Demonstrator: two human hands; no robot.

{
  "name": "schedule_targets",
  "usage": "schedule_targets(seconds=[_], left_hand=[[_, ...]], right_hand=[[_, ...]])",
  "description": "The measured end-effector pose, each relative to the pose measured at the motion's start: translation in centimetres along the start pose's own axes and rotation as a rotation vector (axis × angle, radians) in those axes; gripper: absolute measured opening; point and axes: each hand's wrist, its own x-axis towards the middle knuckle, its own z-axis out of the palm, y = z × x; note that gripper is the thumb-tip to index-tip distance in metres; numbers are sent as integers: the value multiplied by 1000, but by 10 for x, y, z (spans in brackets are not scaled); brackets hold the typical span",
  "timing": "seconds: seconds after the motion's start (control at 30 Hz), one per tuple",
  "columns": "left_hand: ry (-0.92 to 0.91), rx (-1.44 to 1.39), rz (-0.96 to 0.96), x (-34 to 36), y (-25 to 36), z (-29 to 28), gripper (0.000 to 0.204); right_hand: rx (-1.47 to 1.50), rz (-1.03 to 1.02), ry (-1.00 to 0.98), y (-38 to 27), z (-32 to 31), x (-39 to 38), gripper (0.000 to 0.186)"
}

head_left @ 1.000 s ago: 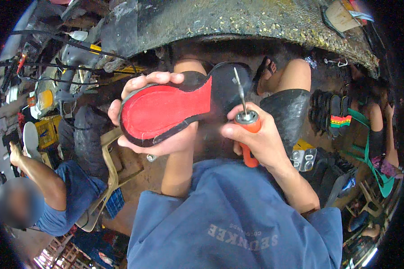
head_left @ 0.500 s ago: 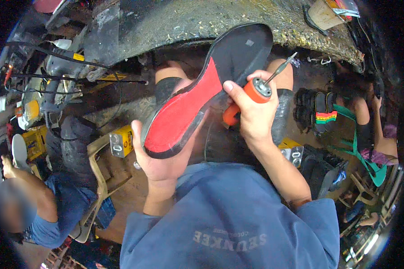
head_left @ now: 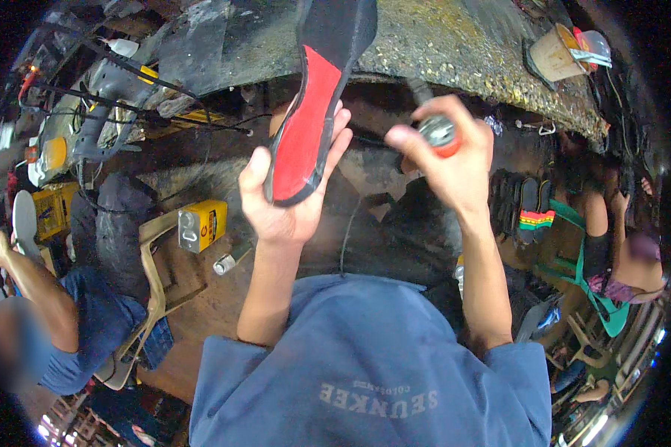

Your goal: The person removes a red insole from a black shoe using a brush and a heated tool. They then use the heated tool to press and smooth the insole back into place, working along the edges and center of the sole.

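Observation:
My left hand (head_left: pixel 282 220) grips a long shoe sole (head_left: pixel 306 123), its thumb on one edge and its fingers behind and along the other. The sole is black with a red inset toward the heel end; its far end is cut off by the upper edge of the picture. My right hand (head_left: pixel 458 160) is closed around an orange handheld power tool (head_left: pixel 441 135) with a dark, round front. The metal bit (head_left: pixel 420 91) points away from me and is smeared by motion. A gap separates the tool from the sole.
A rough, debris-strewn workbench (head_left: pixel 395 45) crosses ahead, with a pale bucket (head_left: pixel 558 54) at its right. Yellow tin (head_left: pixel 203 226) and small white container (head_left: pixel 224 264) stand low left. Cables (head_left: pixel 164 89) hang left. Other people (head_left: pixel 97 320) sit left and right, near a green chair (head_left: pixel 585 276).
The sole has moved away from me and turned more upright in my left hand. My right hand has shifted slightly right and away, turning the tool so its bit points forward, apart from the sole.

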Motion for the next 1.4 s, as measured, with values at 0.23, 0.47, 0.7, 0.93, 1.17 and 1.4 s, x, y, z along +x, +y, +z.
schedule_targets(seconds=[0.23, 0.47, 0.7, 0.93, 1.17, 1.4], left_hand=[[121, -4, 32, 24, -7, -12, 87], [-30, 135, 202, 31, -5, -7, 89], [11, 240, 137, 52, -3, -28, 94], [-34, 236, 122, 54, -2, -39, 93], [-45, 236, 103, 55, 1, -40, 91], [-37, 216, 108, 56, 3, -40, 91]], right_hand=[[-441, -83, -154, 6, 2, 9, 84], [-651, -12, -328, 2, 2, 49, 122], [-590, -90, -317, 8, 9, 62, 118], [-688, -47, -395, 7, 23, 58, 122], [-689, -16, -384, 8, 28, 56, 122], [-690, -25, -371, 10, 30, 56, 123]])
